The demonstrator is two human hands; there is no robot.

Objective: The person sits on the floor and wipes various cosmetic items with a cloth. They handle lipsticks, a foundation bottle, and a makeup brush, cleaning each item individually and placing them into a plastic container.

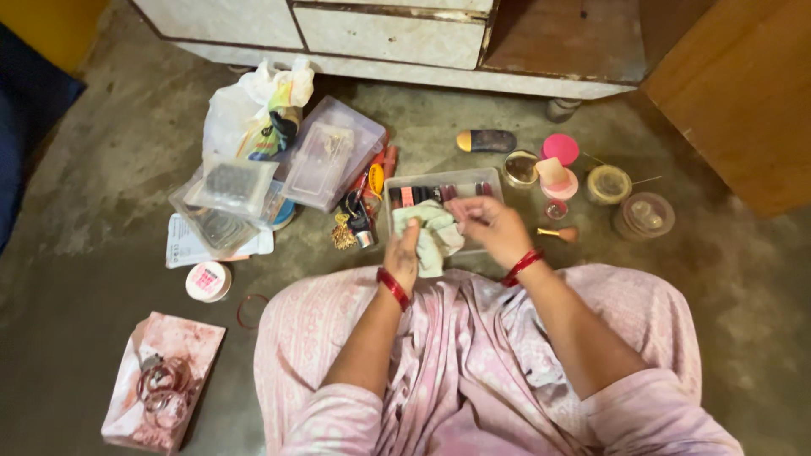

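Left hand gripping pale green cloth, bunched over near edge of clear tray of small cosmetic tubes. Right hand pinched shut on something small against cloth; item itself too hidden to identify. Looks mid-way through wiping: tubes lined up in tray beyond hands, round jars and pink puff right of right hand untouched, plastic boxes left of left hand

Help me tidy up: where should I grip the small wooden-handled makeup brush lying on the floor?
Judging by its pose, pinch the small wooden-handled makeup brush by its slim handle, which points left, coming from above. Avoid the fluffy pink head on the right.
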